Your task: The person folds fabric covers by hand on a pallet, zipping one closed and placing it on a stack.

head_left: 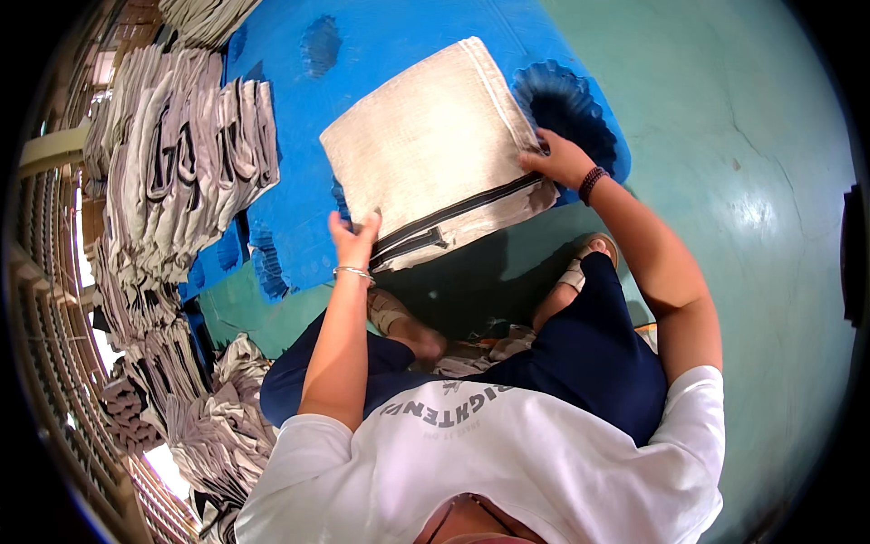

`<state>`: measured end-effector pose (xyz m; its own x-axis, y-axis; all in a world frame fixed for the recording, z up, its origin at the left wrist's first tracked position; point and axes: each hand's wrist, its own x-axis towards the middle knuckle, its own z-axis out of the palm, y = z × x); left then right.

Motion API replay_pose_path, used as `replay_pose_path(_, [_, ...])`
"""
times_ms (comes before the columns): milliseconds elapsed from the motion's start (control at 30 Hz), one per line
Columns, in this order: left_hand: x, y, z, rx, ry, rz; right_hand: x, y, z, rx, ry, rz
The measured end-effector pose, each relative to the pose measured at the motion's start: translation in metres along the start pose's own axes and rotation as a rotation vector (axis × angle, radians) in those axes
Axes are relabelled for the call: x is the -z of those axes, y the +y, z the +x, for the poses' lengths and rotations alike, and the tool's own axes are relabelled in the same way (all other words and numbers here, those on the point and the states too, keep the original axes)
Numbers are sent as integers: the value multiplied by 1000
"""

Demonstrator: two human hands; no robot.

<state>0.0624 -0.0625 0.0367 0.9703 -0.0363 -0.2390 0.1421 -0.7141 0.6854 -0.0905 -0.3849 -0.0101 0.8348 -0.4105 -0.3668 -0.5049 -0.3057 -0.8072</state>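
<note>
A folded cream cloth with a black stripe along its near edge lies on a blue plastic pallet in front of me. Its near side hangs past the pallet's edge toward my knees. My left hand is at the near left corner, thumb and fingers apart, with no cloth visibly gripped. At the near right edge, my right hand is closed on the cloth, the thumb on top. The undersides of the right fingers are partly hidden.
Stacks of folded cloths with dark stripes stand along the left, beside and on the pallet. A loose heap of cloth lies nearer on the left. Dark hollows dip into the pallet. Green floor stretches to the right.
</note>
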Motion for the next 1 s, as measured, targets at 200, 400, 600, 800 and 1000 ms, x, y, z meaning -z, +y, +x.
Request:
replay_pose_path(200, [-2, -18, -13, 448, -560, -728, -9, 11, -9, 33, 130, -85])
replay_pose_path(400, [8, -7, -24, 718, -714, -1086, -2, 11, -9, 13, 95, -30])
replay_pose_path(600, [10, -11, -46, 687, -849, -1091, 6, 15, 0, 70, 64, -155])
replay_pose_path(800, [38, 43, -99, 638, -832, -1295, 32, -30, -22, 131, -77, -128])
replay_pose_path(1000, [95, 78, -101, 508, -697, -1464, 16, -28, -12, 272, -293, -154])
